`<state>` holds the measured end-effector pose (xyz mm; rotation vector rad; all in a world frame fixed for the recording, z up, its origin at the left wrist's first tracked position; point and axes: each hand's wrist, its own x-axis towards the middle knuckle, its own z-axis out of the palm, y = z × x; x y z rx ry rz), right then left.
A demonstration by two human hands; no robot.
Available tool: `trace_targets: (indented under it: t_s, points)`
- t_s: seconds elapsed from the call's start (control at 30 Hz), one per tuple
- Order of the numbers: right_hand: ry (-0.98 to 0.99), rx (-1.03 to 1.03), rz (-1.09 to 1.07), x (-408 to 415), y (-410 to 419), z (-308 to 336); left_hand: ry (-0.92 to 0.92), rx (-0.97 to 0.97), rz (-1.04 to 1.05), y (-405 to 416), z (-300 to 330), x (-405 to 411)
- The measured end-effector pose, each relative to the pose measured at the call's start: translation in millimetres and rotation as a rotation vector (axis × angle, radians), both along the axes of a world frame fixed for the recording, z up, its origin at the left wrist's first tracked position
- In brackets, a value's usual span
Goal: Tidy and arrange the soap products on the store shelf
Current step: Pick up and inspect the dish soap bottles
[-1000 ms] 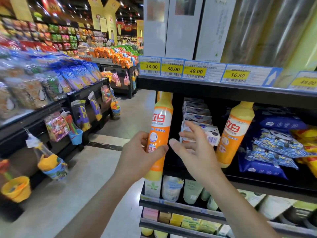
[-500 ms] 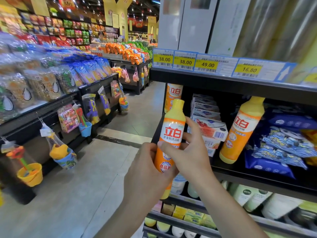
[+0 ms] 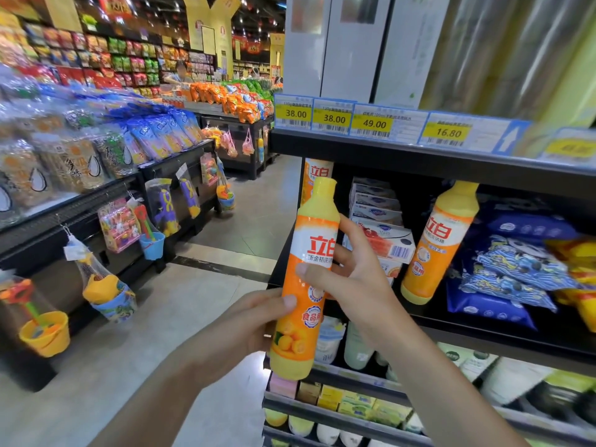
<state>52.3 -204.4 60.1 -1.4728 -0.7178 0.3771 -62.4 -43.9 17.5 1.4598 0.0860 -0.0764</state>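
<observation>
Bottle off the shelf, not yet placed.
Both hands, left hand (image 3: 248, 321) and right hand (image 3: 351, 279), grip the orange detergent bottle (image 3: 306, 285); shelf (image 3: 483, 330) goods remain untidy.

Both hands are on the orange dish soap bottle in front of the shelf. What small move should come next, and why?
Probably set the held orange bottle back upright at the shelf's left end, beside the stacked soap boxes. The left hand grips its lower part and the right hand its middle, off the shelf. Another like bottle stands there behind it, and a third leans further right.
</observation>
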Motion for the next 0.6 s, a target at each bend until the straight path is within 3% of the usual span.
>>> trace_targets:
  t_s: [0.37, 0.6]
  points:
    - [0.074, 0.053, 0.061, -1, -4, 10, -0.174, 0.178, 0.104, -13, 7, 1]
    - [0.087, 0.044, -0.107, -11, -3, 13, -0.221, 0.432, 0.334, -25, 7, 5]
